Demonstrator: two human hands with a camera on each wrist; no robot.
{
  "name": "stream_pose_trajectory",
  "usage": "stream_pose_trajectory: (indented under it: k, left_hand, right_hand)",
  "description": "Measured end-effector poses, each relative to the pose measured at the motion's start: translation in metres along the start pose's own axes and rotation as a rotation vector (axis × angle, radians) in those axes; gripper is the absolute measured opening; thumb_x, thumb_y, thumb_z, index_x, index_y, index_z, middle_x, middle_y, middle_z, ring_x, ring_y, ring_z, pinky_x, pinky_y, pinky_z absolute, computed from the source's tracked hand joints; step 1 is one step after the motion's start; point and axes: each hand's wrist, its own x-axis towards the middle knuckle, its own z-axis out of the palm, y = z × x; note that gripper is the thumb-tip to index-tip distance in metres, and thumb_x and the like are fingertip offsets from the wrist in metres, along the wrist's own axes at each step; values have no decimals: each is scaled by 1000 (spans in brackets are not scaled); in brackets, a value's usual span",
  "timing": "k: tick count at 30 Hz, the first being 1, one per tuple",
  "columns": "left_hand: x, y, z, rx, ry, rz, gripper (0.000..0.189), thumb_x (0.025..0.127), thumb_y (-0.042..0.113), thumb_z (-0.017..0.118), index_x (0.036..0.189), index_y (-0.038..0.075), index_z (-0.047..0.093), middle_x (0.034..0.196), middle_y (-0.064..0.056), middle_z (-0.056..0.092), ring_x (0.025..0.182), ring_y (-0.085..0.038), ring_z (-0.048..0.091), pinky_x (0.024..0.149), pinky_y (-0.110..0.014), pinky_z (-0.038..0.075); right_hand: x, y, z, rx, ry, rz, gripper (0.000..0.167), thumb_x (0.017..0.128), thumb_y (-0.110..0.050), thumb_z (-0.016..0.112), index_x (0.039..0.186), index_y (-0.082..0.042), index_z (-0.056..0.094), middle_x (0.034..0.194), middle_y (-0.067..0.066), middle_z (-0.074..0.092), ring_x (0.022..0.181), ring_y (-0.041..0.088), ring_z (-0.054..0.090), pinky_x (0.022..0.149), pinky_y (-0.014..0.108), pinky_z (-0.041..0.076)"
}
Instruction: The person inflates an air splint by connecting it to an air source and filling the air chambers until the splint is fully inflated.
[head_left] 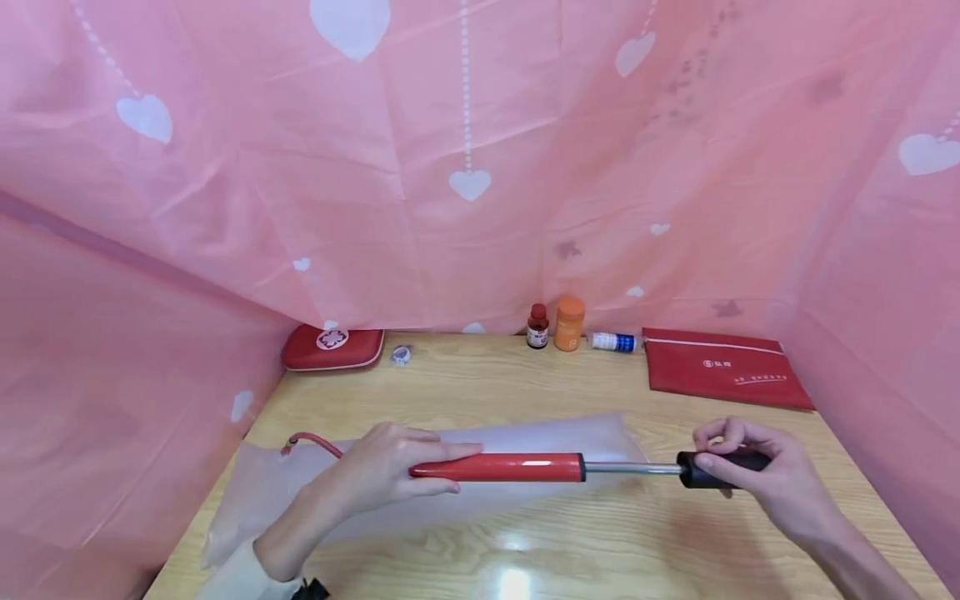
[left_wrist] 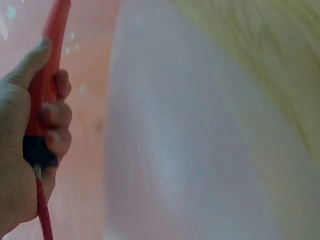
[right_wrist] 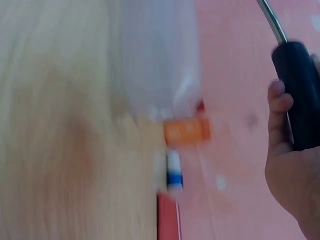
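A red hand pump [head_left: 510, 467] stretches sideways above the table, its shiny metal rod [head_left: 630, 468] drawn well out. My left hand [head_left: 382, 467] grips the red barrel near its hose end; in the left wrist view the fingers [left_wrist: 59, 115] curl round it. On the black handle [right_wrist: 297, 95] my right hand [head_left: 772, 475] has its thumb and fingers wrapped. A red hose [head_left: 313, 438] arches out from the pump's left end. Beneath the pump lies a long, puffed-up translucent plastic bag [head_left: 540, 433]. Whether the hose joins the bag cannot be told.
Along the back of the wooden table [head_left: 480, 383] are a red zip case [head_left: 333, 348], a small round item [head_left: 401, 355], a dark red-capped bottle [head_left: 537, 327], an orange jar [head_left: 570, 323], a white-and-blue tube [head_left: 613, 342] and a red pouch [head_left: 723, 371]. Pink curtains [head_left: 480, 250] enclose the table.
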Motion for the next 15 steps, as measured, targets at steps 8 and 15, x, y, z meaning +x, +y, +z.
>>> stream_pose_trajectory:
  k: [8, 15]
  left_hand:
    - [37, 23, 30, 161, -55, 53, 55, 100, 47, 73, 152, 35, 61, 116, 4, 79, 71, -8, 66, 61, -17, 43]
    - [35, 24, 30, 120, -89, 53, 55, 101, 52, 70, 153, 40, 58, 110, 8, 78, 73, -2, 64, 64, -14, 43]
  right_hand:
    - [-4, 4, 53, 29, 17, -16, 28, 87, 16, 77, 82, -5, 60, 100, 9, 71, 92, 14, 66, 58, 28, 52]
    - [-11, 3, 54, -5, -32, -77, 29, 85, 18, 78, 85, -6, 62, 104, 11, 71, 94, 12, 66, 60, 29, 53]
